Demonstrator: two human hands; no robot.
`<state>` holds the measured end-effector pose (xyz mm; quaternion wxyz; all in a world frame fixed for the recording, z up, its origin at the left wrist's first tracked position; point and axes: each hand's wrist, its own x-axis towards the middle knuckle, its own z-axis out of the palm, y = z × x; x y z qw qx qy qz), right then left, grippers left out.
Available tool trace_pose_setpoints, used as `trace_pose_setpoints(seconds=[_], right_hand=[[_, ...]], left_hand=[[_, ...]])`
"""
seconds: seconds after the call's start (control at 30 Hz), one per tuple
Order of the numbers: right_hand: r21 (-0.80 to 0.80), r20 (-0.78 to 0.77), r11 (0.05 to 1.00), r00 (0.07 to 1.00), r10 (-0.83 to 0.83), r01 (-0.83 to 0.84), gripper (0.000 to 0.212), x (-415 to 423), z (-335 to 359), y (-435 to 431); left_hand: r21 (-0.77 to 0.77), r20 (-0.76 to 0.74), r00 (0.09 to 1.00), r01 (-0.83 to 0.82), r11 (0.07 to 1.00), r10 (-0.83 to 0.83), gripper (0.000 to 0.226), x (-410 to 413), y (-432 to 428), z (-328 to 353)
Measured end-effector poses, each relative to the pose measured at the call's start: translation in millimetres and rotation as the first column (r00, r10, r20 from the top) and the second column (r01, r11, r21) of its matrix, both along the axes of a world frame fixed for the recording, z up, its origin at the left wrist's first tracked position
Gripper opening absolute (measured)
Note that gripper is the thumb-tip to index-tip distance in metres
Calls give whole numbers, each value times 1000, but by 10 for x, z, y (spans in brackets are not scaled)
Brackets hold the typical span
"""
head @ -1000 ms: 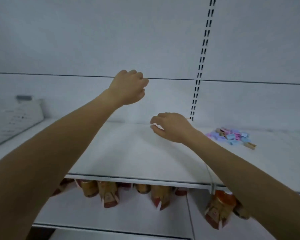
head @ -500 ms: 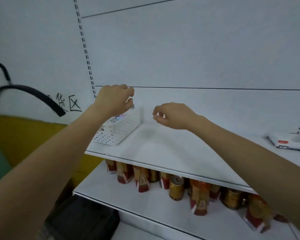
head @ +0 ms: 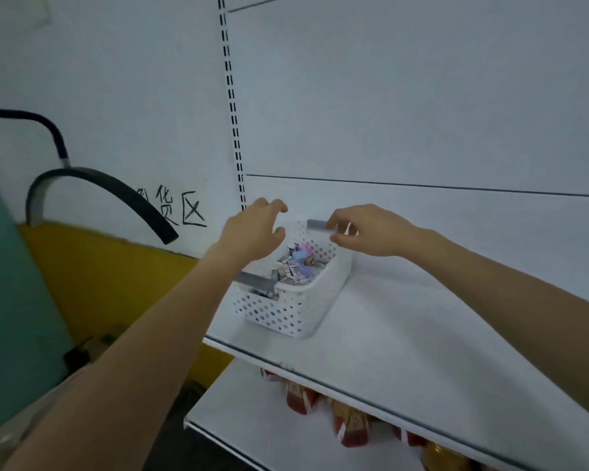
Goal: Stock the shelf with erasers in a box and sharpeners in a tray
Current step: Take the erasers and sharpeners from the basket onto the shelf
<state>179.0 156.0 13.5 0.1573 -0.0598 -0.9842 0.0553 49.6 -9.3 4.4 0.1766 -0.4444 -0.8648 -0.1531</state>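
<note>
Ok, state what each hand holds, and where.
Left hand hovers, holding nothing. Right hand's fingertips meet the white perforated plastic basket's far grey handle; whether that grip is closed cannot be told.

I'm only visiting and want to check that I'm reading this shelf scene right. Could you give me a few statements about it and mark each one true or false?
1. The white perforated plastic basket stands on the upper white shelf. True.
2. The basket is empty. False: it holds small boxed items.
3. The left hand grips the near grey handle. False: it hovers above the basket holding nothing, and that handle is free.
4. Red and gold packets lie on the lower shelf. True.
</note>
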Motion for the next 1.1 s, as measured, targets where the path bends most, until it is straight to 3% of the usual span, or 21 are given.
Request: trace_pose_setpoints(seconds=[0.2, 0.37, 0.5, 0.67, 0.8, 0.93, 1.0, 1.1], right_hand=[[-1, 156, 1000, 987, -26, 26, 29, -692, -178, 311], [-110, 287, 991, 957, -43, 78, 27, -915, -293, 417], [-193, 269, 976, 962, -49, 104, 22, -943, -347, 425], [-261, 249, 954, 965, -79, 145, 19, -943, -369, 396], [-301, 255, 938, 962, -97, 175, 18, -955, -367, 401], [-349, 204, 920, 972, -113, 180, 18, -945, -377, 384], [-369, 166, 911, 977, -132, 186, 19, -937, -384, 367], [-320, 147, 924, 975, -169, 209, 20, -919, -357, 343]], left_hand=[[-239, 57, 991, 133, 962, -123, 39, -647, 260, -40], [-414, 118, 948, 319, 853, -297, 42, -931, 523, -123], [-533, 167, 911, 405, 743, -377, 53, -1141, 847, -222], [-681, -15, 864, 360, 638, -504, 53, -1214, 1104, -322], [-683, -158, 819, 313, 660, -552, 26, -1216, 1169, -387], [-641, -161, 784, 379, 667, -600, 11, -1245, 1158, -381], [-621, -89, 746, 476, 623, -660, 12, -1266, 1134, -331], [-541, 187, 684, 671, 507, -705, 22, -1240, 1117, -246]])
